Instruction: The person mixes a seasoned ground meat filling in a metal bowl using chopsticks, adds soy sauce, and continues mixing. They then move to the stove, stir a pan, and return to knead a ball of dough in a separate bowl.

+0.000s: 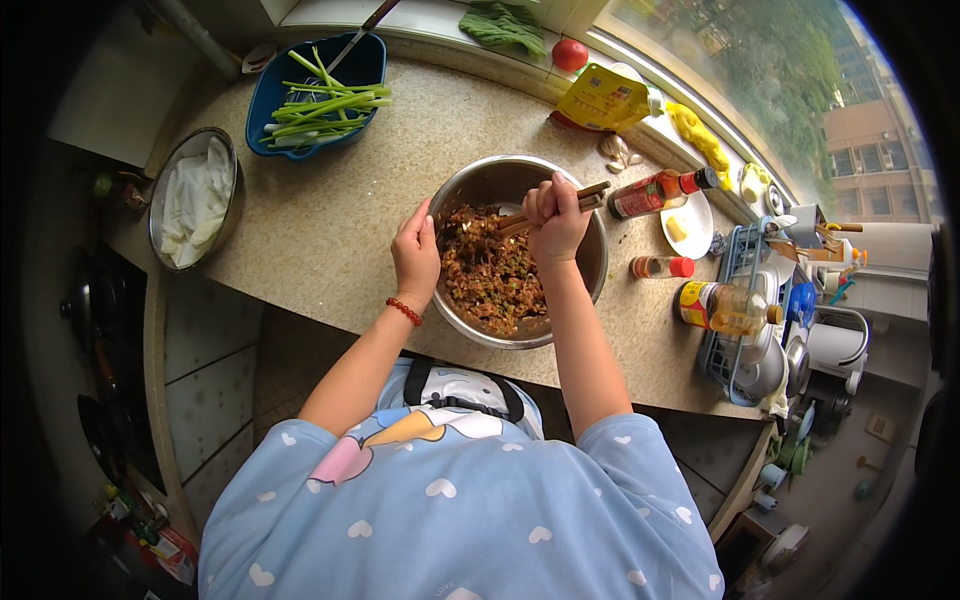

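Observation:
A large stainless steel bowl (491, 341) rests on the speckled countertop in front of me and holds a brown minced filling (491, 281) with green bits. My right hand (559, 219) is closed around wooden chopsticks (517, 223), whose lower ends reach into the filling. The fingers of my left hand (417, 251) lie against the bowl's left outer wall, with a red bead bracelet on that wrist. To the right of the bowl lie a red-labelled glass bottle (652, 195) and a small red-capped jar (661, 267). Garlic cloves (616, 154) are near the bowl's upper right.
At the upper left, a blue basin (259, 112) holds scallions and a knife. A metal bowl (156, 217) with white cloth-like material stands at the far left. An oil bottle (727, 307) and a blue dish rack (720, 352) are at right. A yellow pouch (604, 97) leans by the windowsill.

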`<act>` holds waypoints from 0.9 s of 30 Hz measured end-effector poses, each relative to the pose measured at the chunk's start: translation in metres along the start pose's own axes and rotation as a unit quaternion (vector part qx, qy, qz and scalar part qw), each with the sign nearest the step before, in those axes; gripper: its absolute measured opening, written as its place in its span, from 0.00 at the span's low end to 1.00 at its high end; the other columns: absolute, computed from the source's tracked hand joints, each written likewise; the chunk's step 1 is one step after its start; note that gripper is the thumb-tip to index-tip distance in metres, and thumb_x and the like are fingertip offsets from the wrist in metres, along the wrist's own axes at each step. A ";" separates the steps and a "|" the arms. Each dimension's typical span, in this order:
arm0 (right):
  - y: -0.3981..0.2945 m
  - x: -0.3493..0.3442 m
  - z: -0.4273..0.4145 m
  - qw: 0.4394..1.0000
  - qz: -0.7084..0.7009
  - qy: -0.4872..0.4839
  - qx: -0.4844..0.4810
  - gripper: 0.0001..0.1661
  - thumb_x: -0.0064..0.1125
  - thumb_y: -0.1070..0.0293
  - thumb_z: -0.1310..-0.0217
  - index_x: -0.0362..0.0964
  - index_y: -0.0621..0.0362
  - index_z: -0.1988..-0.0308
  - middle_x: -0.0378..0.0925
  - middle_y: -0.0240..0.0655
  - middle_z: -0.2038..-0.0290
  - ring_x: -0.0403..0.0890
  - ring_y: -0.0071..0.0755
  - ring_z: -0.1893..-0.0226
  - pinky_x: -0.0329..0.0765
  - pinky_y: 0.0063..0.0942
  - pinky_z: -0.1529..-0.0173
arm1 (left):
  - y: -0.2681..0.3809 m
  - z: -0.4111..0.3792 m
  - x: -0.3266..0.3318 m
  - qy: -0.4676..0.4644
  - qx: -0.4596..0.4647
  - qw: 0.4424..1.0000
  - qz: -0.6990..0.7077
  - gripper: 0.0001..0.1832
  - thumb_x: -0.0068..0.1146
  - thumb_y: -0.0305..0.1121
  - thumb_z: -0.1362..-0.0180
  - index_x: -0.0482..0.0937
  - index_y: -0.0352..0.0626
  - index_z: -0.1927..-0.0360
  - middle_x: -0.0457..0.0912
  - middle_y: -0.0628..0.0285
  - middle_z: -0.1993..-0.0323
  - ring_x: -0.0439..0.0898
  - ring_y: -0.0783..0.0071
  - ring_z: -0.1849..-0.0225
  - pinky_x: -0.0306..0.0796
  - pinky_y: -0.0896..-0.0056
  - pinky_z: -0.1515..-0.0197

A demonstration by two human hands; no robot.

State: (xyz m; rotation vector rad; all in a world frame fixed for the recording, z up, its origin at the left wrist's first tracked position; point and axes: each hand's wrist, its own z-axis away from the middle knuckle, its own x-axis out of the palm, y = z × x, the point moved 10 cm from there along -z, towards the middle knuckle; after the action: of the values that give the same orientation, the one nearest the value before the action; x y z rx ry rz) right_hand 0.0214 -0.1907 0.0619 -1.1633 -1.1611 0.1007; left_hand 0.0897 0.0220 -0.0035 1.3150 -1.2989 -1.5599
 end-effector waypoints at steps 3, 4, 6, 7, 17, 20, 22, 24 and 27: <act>-0.008 -0.013 -0.021 0.998 0.062 -0.002 -0.032 0.26 0.49 0.68 0.37 0.53 0.54 0.87 0.54 0.26 0.90 0.52 0.20 0.91 0.49 0.23 0.84 | -0.001 0.000 0.000 0.005 0.006 1.000 0.008 0.16 0.44 0.30 0.36 0.75 0.37 0.47 0.79 0.51 0.55 0.78 0.64 0.57 0.70 0.70 0.54; -0.018 -0.029 -0.022 0.976 0.212 0.026 -0.038 0.25 0.47 0.66 0.38 0.53 0.55 0.87 0.53 0.27 0.91 0.53 0.23 0.90 0.51 0.24 0.82 | 0.000 0.000 -0.001 0.010 0.011 1.000 0.013 0.16 0.45 0.30 0.36 0.75 0.37 0.47 0.79 0.51 0.56 0.78 0.64 0.57 0.70 0.70 0.54; -0.041 -0.062 -0.013 0.946 0.317 0.055 -0.048 0.25 0.47 0.67 0.37 0.54 0.54 0.88 0.54 0.26 0.91 0.53 0.20 0.92 0.49 0.23 0.85 | 0.002 0.002 -0.003 0.017 0.003 1.000 0.005 0.16 0.45 0.30 0.36 0.75 0.37 0.47 0.80 0.52 0.57 0.78 0.65 0.57 0.71 0.70 0.54; -0.048 -0.075 -0.005 0.956 0.286 0.062 -0.032 0.26 0.47 0.67 0.37 0.54 0.54 0.88 0.54 0.26 0.91 0.52 0.19 0.92 0.48 0.22 0.86 | 0.003 0.003 -0.003 0.022 -0.002 1.000 0.003 0.16 0.45 0.30 0.36 0.76 0.37 0.48 0.80 0.52 0.58 0.78 0.65 0.58 0.71 0.70 0.55; -0.001 -0.028 0.063 0.990 0.097 0.097 0.043 0.26 0.49 0.67 0.39 0.52 0.54 0.88 0.52 0.27 0.90 0.52 0.22 0.90 0.49 0.24 0.82 | 0.003 0.000 0.004 0.009 -0.002 1.000 0.029 0.16 0.45 0.31 0.36 0.75 0.37 0.47 0.79 0.51 0.52 0.78 0.65 0.52 0.70 0.70 0.50; -0.038 -0.008 0.077 0.986 0.163 0.017 0.004 0.26 0.48 0.66 0.38 0.52 0.56 0.88 0.53 0.29 0.90 0.52 0.23 0.88 0.50 0.25 0.81 | 0.000 -0.004 0.001 0.013 0.004 0.999 0.030 0.16 0.45 0.30 0.36 0.75 0.37 0.47 0.79 0.51 0.52 0.78 0.64 0.51 0.70 0.70 0.49; -0.060 0.004 0.101 0.958 0.285 -0.025 -0.032 0.26 0.48 0.66 0.38 0.55 0.59 0.89 0.56 0.30 0.90 0.54 0.23 0.89 0.49 0.25 0.81 | 0.002 -0.003 0.002 0.013 0.002 0.999 0.041 0.16 0.45 0.30 0.36 0.75 0.37 0.47 0.79 0.52 0.52 0.78 0.64 0.52 0.70 0.70 0.49; -0.075 0.024 0.120 0.893 0.430 -0.092 -0.093 0.27 0.48 0.66 0.37 0.57 0.63 0.89 0.59 0.31 0.91 0.57 0.23 0.89 0.50 0.24 0.83 | 0.001 -0.002 0.001 0.017 0.001 0.999 0.042 0.16 0.45 0.30 0.36 0.75 0.37 0.47 0.79 0.52 0.52 0.78 0.65 0.52 0.69 0.70 0.50; -0.059 0.031 0.130 0.891 0.434 -0.132 -0.024 0.23 0.50 0.70 0.39 0.61 0.66 0.86 0.60 0.38 0.90 0.62 0.34 0.91 0.56 0.29 0.83 | -0.001 0.000 0.001 0.023 0.000 0.999 0.034 0.16 0.45 0.30 0.36 0.75 0.37 0.47 0.79 0.52 0.52 0.78 0.65 0.52 0.69 0.71 0.50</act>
State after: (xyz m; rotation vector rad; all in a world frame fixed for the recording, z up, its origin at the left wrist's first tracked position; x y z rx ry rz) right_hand -0.0899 -0.1133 0.1175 -1.6794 -0.7879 0.9425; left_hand 0.0892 0.0215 -0.0046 1.2862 -1.3011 -1.4750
